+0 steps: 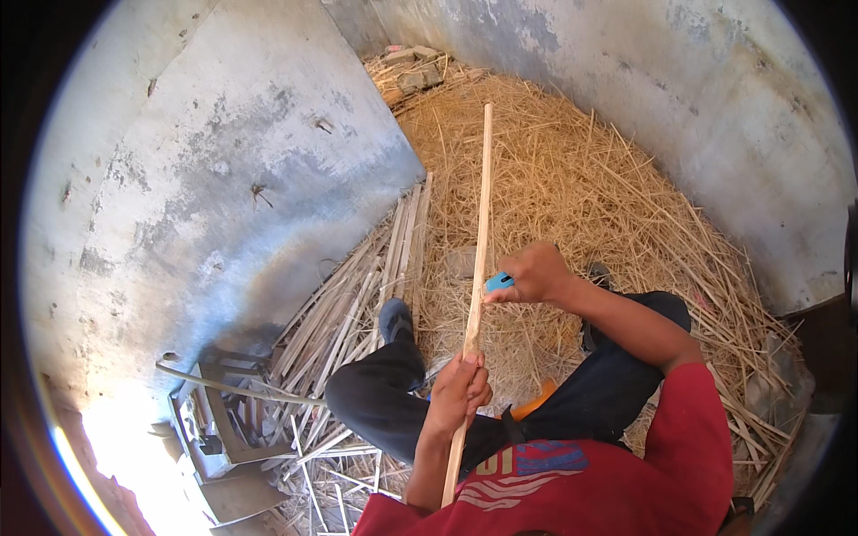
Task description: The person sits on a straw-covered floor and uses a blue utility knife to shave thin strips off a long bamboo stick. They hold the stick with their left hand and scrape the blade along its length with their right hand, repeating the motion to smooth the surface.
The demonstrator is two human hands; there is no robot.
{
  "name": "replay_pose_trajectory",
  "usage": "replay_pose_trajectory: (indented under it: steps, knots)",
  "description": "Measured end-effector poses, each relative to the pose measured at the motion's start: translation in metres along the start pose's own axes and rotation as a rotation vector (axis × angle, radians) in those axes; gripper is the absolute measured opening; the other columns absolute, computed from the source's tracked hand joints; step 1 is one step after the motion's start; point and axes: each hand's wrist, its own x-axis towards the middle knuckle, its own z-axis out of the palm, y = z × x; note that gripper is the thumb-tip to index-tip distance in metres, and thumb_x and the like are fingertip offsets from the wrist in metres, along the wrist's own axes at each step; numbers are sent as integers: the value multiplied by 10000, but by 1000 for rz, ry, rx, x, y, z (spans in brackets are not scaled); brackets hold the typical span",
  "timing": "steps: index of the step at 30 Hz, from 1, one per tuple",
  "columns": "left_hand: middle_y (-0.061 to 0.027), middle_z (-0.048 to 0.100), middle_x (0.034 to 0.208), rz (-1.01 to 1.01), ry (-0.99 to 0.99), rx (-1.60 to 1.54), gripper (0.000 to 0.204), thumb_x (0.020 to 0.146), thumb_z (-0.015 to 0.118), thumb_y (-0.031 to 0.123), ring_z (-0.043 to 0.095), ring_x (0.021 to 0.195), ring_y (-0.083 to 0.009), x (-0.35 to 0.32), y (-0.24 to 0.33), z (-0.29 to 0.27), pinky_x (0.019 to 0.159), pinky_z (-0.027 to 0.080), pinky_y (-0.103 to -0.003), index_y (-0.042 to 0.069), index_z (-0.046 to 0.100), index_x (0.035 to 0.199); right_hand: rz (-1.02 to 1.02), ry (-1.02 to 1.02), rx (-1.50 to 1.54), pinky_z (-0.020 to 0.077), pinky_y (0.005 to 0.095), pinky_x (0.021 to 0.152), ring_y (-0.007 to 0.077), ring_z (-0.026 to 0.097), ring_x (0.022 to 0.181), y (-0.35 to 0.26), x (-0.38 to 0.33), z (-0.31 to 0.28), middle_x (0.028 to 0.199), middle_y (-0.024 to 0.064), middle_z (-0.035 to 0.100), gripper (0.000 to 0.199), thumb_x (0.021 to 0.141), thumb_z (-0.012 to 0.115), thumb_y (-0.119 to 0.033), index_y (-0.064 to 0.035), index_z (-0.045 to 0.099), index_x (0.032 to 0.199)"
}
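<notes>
A long, pale wooden strip (485,188) runs from my lap up and away over the straw, its lower end lying against my red shirt. My left hand (460,390) is closed round it near my knees. Farther up the strip, my right hand (539,272) is closed on a small blue tool (500,281) held beside the wood. Only the tool's blue end with a dark slot shows; my fingers hide the rest, so its exact kind is unclear.
Straw and thin shavings (554,170) cover the floor. Many long strips (384,259) lie to the left by a worn grey wall (241,152). An open wooden box (219,420) stands at the lower left. Bricks (418,79) rest at the far corner. Something orange (534,399) lies between my legs.
</notes>
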Motion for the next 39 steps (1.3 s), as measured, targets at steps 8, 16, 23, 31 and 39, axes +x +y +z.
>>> replay_pose_trajectory:
  steps: [8, 16, 23, 31, 39]
  knots:
    - [42, 337, 543, -53, -39, 133, 225, 1042, 368, 276, 291, 381, -68, -21, -10, 8, 471, 315, -210, 90, 442, 938, 5, 106, -33, 414, 346, 391, 232, 553, 414, 17, 3, 10, 517, 53, 571, 674, 689, 562, -796, -128, 637, 637]
    - [34, 340, 542, 10, -43, 115, 243, 1040, 371, 282, 307, 394, -69, -27, -1, 5, 426, 294, -221, 86, 423, 907, -154, 41, 68, 382, 343, 377, 190, 516, 395, -23, -13, -14, 493, 36, 526, 652, 711, 553, -785, -143, 602, 612]
    - [31, 334, 551, -49, -71, 133, 239, 1042, 368, 275, 284, 393, -67, -45, -7, 14, 408, 268, -214, 77, 419, 919, 210, 68, -29, 352, 335, 351, 190, 451, 368, 58, 24, -19, 450, 27, 471, 763, 748, 416, -849, -121, 535, 556]
    - [31, 363, 569, -21, -42, 189, 253, 1043, 369, 273, 321, 408, -60, -50, -6, 8, 393, 283, -206, 78, 402, 885, -116, 156, -32, 351, 311, 355, 167, 427, 357, 35, 13, -23, 441, -5, 419, 739, 777, 392, -841, -158, 520, 527]
    - [30, 347, 603, -82, -96, 184, 227, 1017, 429, 318, 295, 476, -66, -57, -13, 12, 447, 246, -224, 100, 410, 958, 293, 280, -41, 265, 311, 326, 129, 336, 338, 127, 39, -38, 392, -25, 334, 771, 825, 283, -832, -153, 452, 499]
